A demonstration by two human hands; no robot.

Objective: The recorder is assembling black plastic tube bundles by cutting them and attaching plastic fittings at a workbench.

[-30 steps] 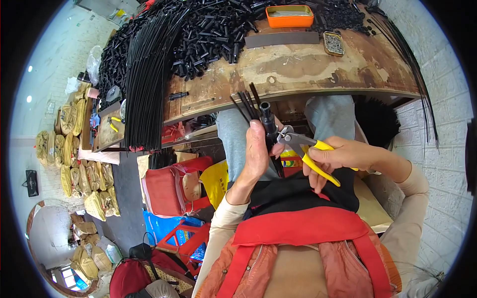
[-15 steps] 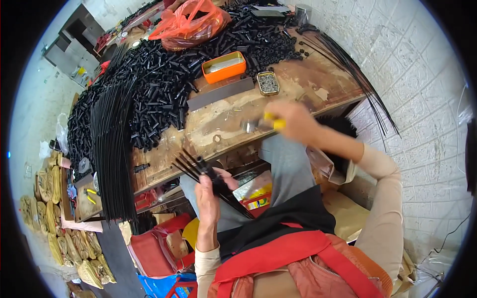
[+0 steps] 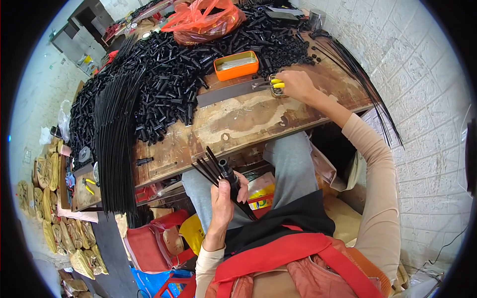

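Note:
Above my lap, my left hand (image 3: 222,202) is closed round a black tubular fitting (image 3: 227,170) and several thin black rods (image 3: 208,168). The upper ends of the rods fan out beside the fitting, and their lower ends point down toward my apron. Out over the bench, my right hand (image 3: 299,87) grips yellow-handled pliers (image 3: 278,85). Their metal jaws point left, near the end of a grey bar (image 3: 231,93). Under the pliers and fingers is a small tin (image 3: 278,94) of small metal pieces, now partly covered.
An orange box (image 3: 236,72) of thin pale sticks stands behind the bar. A large heap of black tube fittings (image 3: 166,87) covers the bench's left and back, with a red plastic bag (image 3: 206,32) on it. Long black rods (image 3: 117,144) hang over the left edge, others (image 3: 370,99) over the right.
My right hand has carried the pliers away from the bench's front edge, up to the small tin. The view has shifted slightly; my left hand still holds the fitting and rods.

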